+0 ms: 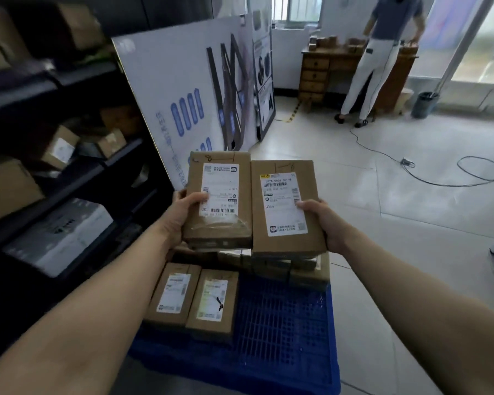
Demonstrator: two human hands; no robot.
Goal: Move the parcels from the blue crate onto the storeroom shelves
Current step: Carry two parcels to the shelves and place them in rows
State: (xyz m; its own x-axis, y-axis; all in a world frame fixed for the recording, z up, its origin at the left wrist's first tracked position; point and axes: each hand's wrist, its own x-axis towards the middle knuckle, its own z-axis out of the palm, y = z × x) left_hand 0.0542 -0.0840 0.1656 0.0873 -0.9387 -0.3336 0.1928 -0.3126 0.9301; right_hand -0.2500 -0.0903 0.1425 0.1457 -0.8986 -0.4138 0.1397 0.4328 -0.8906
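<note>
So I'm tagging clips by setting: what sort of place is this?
Probably a parcel storeroom or courier depot: dark shelves loaded with boxes, a blue crate of parcels, and the left hand and right hand each gripping a barcode-labelled parcel.

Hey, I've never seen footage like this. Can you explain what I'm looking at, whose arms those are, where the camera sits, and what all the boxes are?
There is no machine here. A person wears a wide-angle camera on the head, so this single picture looks forward and down along their own bare arms. The left hand holds one brown parcel, and the right hand holds a second parcel beside it, each thumb resting on a white shipping label. Below them sits a blue crate with more labelled parcels inside. The dark shelves on the left carry boxes. Far back, another person stands at a wooden desk.
</note>
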